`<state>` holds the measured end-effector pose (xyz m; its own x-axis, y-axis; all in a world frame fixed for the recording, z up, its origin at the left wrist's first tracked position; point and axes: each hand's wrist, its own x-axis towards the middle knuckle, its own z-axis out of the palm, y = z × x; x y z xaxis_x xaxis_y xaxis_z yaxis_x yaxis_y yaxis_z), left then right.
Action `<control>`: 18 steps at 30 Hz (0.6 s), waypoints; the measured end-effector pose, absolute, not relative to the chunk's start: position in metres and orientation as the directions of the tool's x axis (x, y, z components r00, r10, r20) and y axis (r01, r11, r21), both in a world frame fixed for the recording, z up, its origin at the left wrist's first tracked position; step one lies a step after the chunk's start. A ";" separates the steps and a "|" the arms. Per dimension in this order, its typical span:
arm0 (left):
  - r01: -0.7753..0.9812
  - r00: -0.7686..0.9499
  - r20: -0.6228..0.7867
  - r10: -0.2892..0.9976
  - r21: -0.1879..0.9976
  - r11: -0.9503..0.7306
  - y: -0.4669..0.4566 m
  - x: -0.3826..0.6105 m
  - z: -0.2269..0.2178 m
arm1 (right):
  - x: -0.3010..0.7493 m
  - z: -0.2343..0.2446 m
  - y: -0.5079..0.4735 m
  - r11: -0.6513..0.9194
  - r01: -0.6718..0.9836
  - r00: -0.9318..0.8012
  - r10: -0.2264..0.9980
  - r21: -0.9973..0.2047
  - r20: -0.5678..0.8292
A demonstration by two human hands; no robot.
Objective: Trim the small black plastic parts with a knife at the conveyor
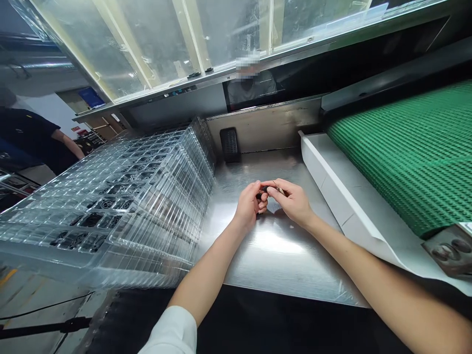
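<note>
Both my hands meet over the middle of a steel worktable (273,246). My left hand (250,204) is closed around a small black part (262,191), pinched between thumb and fingers. My right hand (293,199) touches the same part and pinches thin metal tweezers (279,188) that point at it. The part is mostly hidden by my fingers.
A tall stack of clear plastic trays (121,206) with small black parts in their pockets fills the left. A green conveyor belt (413,147) with a white edge guard (346,196) runs along the right. A black ribbed block (230,144) stands at the back wall. Another person (33,137) stands far left.
</note>
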<state>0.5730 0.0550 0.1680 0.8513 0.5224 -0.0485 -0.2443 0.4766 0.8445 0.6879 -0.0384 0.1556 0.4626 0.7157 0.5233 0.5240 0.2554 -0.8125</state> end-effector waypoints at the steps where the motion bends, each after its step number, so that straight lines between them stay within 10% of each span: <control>1: -0.239 0.854 -0.044 0.519 0.852 0.466 0.055 0.573 0.168 | 0.688 0.155 -0.038 0.259 0.521 0.461 0.716 -0.813 0.524; 18: -0.264 0.911 0.035 0.411 0.814 0.517 0.054 0.569 0.170 | 0.681 0.163 -0.039 0.255 0.329 0.619 0.669 -0.909 0.412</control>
<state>0.5691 0.0540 0.1702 0.9109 0.4111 0.0348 -0.2644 0.5170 0.8141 0.6810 -0.0386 0.1628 0.6190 0.6688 0.4118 0.3291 0.2552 -0.9092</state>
